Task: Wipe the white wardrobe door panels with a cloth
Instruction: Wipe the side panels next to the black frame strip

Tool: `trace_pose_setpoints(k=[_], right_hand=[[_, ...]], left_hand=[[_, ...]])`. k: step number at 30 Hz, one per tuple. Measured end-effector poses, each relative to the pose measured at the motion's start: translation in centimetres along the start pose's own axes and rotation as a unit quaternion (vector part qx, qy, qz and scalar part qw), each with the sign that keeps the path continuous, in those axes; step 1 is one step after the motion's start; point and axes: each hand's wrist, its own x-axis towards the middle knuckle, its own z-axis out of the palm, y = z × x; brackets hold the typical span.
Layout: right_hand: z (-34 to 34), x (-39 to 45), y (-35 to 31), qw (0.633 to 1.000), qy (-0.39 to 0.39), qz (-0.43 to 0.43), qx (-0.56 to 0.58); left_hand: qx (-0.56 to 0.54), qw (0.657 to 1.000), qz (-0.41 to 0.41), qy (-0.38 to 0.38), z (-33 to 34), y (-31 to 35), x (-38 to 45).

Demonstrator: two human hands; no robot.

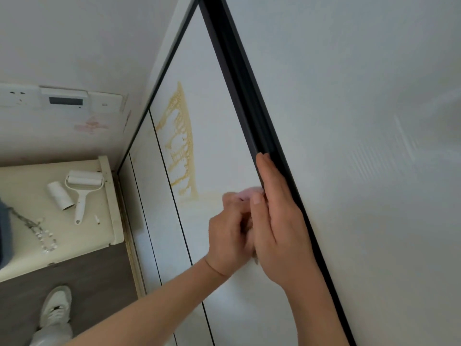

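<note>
Nearest the camera, the right hand [279,226] is laid flat with straight fingers along the black metal door frame edge [249,101], gripping nothing, while just to its left the left hand [230,236] is clenched around a small pale pink cloth [249,192], which is pressed to the white wardrobe door panel [212,126] close to that edge. Further along the panel a yellowish smeared stain [179,143] is seen, with bare white surface around it. Far left, a white lint roller [83,188] and a white cardboard tube [59,196] are laid on a cream wooden cabinet top [30,181].
</note>
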Motion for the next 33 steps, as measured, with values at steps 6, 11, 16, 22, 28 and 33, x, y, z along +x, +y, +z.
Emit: trace_pose_setpoints(k=[6,11,16,22,28,33], right_hand=[[0.1,-0.1,0.1,0.999,-0.010,-0.005,-0.030],[0.0,0.0,0.1,1.000,-0.017,-0.003,-0.005],[-0.4,0.2,-0.4,0.999,-0.014,0.008,0.028],[-0.2,0.1,-0.1,0.999,-0.013,0.009,-0.047],[0.1,0.2,-0.1,0.993,-0.038,0.008,-0.116],[0.4,4.6,-1.6,0.998,-0.041,-0.007,-0.054]], left_hand=[[0.082,0.935,-0.326,0.108,-2.5,-13.1,1.8],[0.006,0.969,-0.224,0.107,-1.0,-4.1,2.9],[-0.048,0.998,0.004,0.048,-0.4,1.6,3.5],[0.094,0.930,-0.348,0.079,-3.5,-13.5,4.0],[0.023,0.984,-0.164,0.061,-1.9,-2.5,3.7],[0.062,0.998,-0.029,0.013,-1.1,-1.2,5.0]])
